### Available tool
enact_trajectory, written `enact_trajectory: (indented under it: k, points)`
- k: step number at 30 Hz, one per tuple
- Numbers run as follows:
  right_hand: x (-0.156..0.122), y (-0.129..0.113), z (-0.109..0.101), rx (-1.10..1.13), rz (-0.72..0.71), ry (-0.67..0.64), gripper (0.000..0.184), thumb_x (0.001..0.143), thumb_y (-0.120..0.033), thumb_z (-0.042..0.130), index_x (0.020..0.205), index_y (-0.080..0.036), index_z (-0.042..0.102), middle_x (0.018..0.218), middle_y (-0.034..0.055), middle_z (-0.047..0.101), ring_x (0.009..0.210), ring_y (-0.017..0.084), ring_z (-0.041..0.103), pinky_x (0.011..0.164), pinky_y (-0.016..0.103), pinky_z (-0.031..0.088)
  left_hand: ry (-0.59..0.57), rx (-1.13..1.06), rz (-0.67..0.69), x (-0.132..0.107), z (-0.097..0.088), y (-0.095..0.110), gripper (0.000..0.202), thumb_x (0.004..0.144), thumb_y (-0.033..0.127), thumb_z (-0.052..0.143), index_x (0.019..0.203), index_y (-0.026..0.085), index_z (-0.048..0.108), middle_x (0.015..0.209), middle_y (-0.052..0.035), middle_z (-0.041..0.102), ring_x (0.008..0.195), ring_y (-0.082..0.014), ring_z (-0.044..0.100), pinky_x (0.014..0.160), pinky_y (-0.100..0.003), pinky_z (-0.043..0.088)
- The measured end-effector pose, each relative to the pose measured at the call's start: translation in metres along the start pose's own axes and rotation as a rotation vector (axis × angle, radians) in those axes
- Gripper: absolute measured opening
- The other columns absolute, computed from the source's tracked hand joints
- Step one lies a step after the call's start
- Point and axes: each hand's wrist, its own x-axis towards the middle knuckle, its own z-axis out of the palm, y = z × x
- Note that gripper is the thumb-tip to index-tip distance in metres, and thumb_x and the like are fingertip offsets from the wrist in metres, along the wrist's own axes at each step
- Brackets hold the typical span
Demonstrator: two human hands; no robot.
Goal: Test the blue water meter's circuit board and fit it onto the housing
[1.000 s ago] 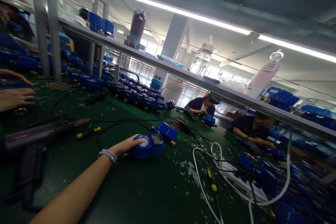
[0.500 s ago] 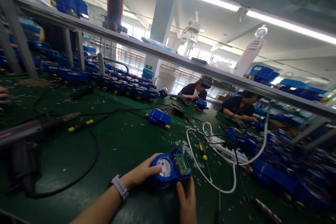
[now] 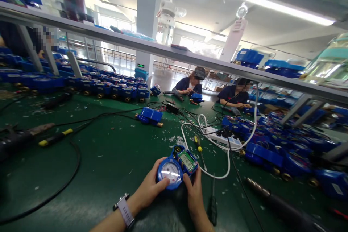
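A blue water meter (image 3: 178,168) is held between both hands, its faces tilted up toward me. It has a round dial under a clear cover, a small display with dark characters and a round opening at the top. My left hand (image 3: 152,185) grips the dial side, its thumb lying on the dial's lower rim. My right hand (image 3: 194,192) is closed around the display side, thumb at the lower edge; its other fingers are partly hidden behind the housing. Right of the meter lie a yellow-and-black screwdriver (image 3: 198,145) and a dark-handled one (image 3: 213,206).
Another blue meter (image 3: 150,116) lies ahead. A white power strip (image 3: 221,136) and cables cross the green table (image 3: 108,170). Many meters (image 3: 114,88) line the back left, others the right. A black tool (image 3: 282,206) lies at right. A shelf (image 3: 130,40) spans above; co-workers (image 3: 190,83) sit beyond.
My view has turned to the right. The meter has been tilted so its display faces me more directly, and characters now show on it. Both hands still hold it.
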Motion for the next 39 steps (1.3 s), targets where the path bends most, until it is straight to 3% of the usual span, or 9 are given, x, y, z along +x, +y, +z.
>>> enact_trajectory:
  k: [3, 6, 12, 16, 20, 26, 35, 39]
  points:
    - [0.0, 0.01, 0.003, 0.04, -0.008, 0.024, 0.086, 0.081, -0.059, 0.075, 0.147, -0.017, 0.039, 0.149, 0.014, 0.044, 0.139, 0.034, 0.038, 0.116, 0.046, 0.031, 0.045, 0.051, 0.001, -0.003, 0.004, 0.001, 0.084, 0.078, 0.056, 0.074, 0.142, 0.018, 0.034, 0.138, -0.0167, 0.058, 0.126, -0.0364, 0.057, 0.111, -0.048, 0.042]
    - [-0.006, 0.022, 0.007, 0.091, 0.007, 0.056, 0.085, 0.087, -0.055, 0.071, 0.154, -0.02, 0.03, 0.153, 0.0122, 0.04, 0.142, 0.031, 0.035, 0.116, 0.045, 0.032, 0.077, 0.056, -0.013, -0.003, 0.006, -0.002, 0.086, 0.078, 0.057, 0.074, 0.143, 0.019, 0.033, 0.14, -0.0163, 0.058, 0.127, -0.0366, 0.057, 0.112, -0.047, 0.041]
    - [-0.019, 0.037, 0.023, 0.241, 0.087, 0.049, 0.114, 0.082, -0.06, 0.076, 0.159, -0.013, 0.007, 0.144, 0.022, 0.048, 0.13, 0.035, 0.05, 0.103, 0.048, 0.047, 0.243, 0.041, -0.055, 0.004, 0.004, -0.014, 0.082, 0.08, 0.062, 0.068, 0.141, 0.018, 0.036, 0.139, -0.0157, 0.059, 0.131, -0.038, 0.053, 0.113, -0.048, 0.039]
    - [-0.019, 0.039, 0.031, 0.33, 0.115, 0.041, 0.127, 0.077, -0.064, 0.081, 0.159, -0.014, -0.002, 0.138, 0.0217, 0.054, 0.122, 0.034, 0.058, 0.1, 0.046, 0.049, 0.296, 0.073, -0.019, 0.003, 0.006, -0.018, 0.084, 0.078, 0.066, 0.067, 0.14, 0.017, 0.039, 0.139, -0.0157, 0.059, 0.131, -0.038, 0.053, 0.114, -0.046, 0.037]
    - [-0.019, 0.038, 0.029, 0.389, 0.136, 0.055, 0.127, 0.074, -0.066, 0.082, 0.16, -0.016, 0.003, 0.14, 0.0201, 0.053, 0.125, 0.034, 0.055, 0.101, 0.044, 0.049, 0.277, 0.144, 0.001, -0.003, 0.012, -0.021, 0.086, 0.08, 0.068, 0.064, 0.143, 0.018, 0.036, 0.141, -0.017, 0.057, 0.13, -0.0382, 0.054, 0.113, -0.047, 0.038]
    - [-0.023, 0.031, 0.022, 0.415, 0.184, 0.088, 0.105, 0.079, -0.061, 0.08, 0.156, -0.019, 0.023, 0.136, 0.0159, 0.058, 0.124, 0.035, 0.056, 0.105, 0.047, 0.045, 0.196, 0.271, 0.054, -0.014, 0.017, -0.024, 0.089, 0.079, 0.066, 0.066, 0.148, 0.02, 0.034, 0.145, -0.0165, 0.051, 0.127, -0.038, 0.056, 0.112, -0.047, 0.041]
    - [-0.026, 0.017, 0.02, 0.345, 0.132, 0.095, 0.109, 0.072, -0.053, 0.087, 0.153, -0.015, 0.025, 0.136, 0.0186, 0.057, 0.121, 0.033, 0.058, 0.102, 0.043, 0.047, 0.047, 0.192, 0.003, -0.011, 0.009, -0.01, 0.093, 0.08, 0.068, 0.065, 0.149, 0.02, 0.024, 0.15, -0.018, 0.044, 0.137, -0.0394, 0.046, 0.116, -0.05, 0.035]
    - [-0.029, 0.014, 0.019, 0.321, 0.122, 0.095, 0.108, 0.074, -0.052, 0.086, 0.155, -0.016, 0.023, 0.136, 0.0183, 0.057, 0.122, 0.032, 0.057, 0.099, 0.04, 0.05, 0.045, 0.131, -0.013, -0.008, 0.006, -0.007, 0.094, 0.08, 0.072, 0.062, 0.149, 0.02, 0.025, 0.154, -0.018, 0.038, 0.142, -0.0406, 0.038, 0.119, -0.052, 0.03]
